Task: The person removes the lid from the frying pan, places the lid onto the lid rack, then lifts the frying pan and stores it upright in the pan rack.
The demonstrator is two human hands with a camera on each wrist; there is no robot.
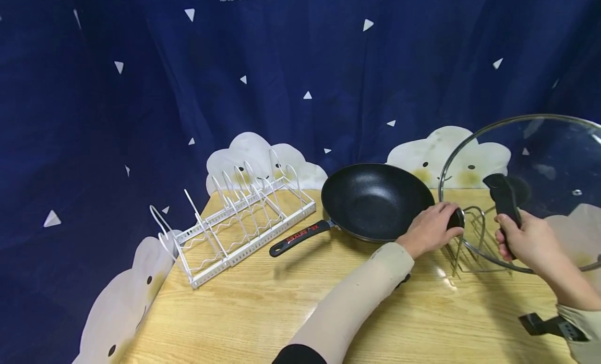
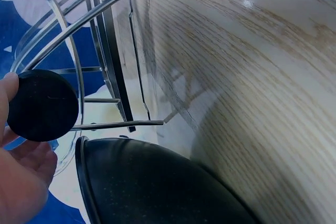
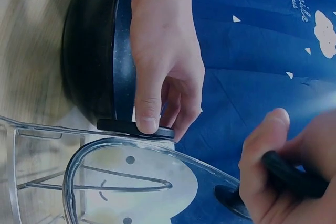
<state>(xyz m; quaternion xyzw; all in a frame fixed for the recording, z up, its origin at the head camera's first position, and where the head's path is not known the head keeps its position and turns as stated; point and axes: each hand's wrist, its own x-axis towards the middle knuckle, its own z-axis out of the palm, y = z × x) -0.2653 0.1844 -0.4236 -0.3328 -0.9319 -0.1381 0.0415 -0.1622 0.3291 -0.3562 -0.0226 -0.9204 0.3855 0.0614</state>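
In the head view my left hand (image 1: 432,229) reaches past the wok's right side and pinches a round black knob-like piece (image 2: 43,105) between thumb and fingers. That piece sits right at the metal rim of a large glass lid (image 1: 559,155). The lid stands on edge at the right, its rim overlapping a wire lid stand (image 1: 480,233). My right hand (image 1: 530,239) wraps its fingers round the lid's upright black handle (image 1: 504,194). Close beside the left hand is the black wok (image 1: 373,202), its long handle (image 1: 300,238) pointing left.
A white wire rack (image 1: 249,223) with upright dividers occupies the left part of the wooden table (image 1: 225,312). A dark blue curtain (image 1: 281,51) with white triangles and cloud shapes hangs behind and along the left.
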